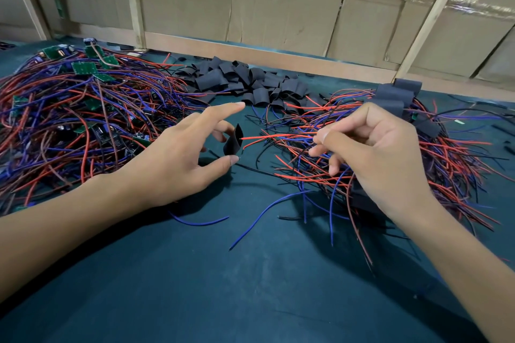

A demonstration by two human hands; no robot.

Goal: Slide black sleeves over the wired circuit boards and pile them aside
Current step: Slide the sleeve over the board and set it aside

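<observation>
Head view: two bare hands over a dark green table, a black sleeve between them.

Left hand pinches one short black sleeve between thumb and a curled finger, index finger stretched straight out above it; the sleeve stands upright just off the cloth. Right hand has its fingers curled around a bunch of red and blue wires, whose tips point at the sleeve's opening, nearly touching it. Loose sleeves lie heaped at the back centre. Bare green circuit boards with wires sprawl on the left; sleeved boards are piled on the right, beside the right hand.
</observation>
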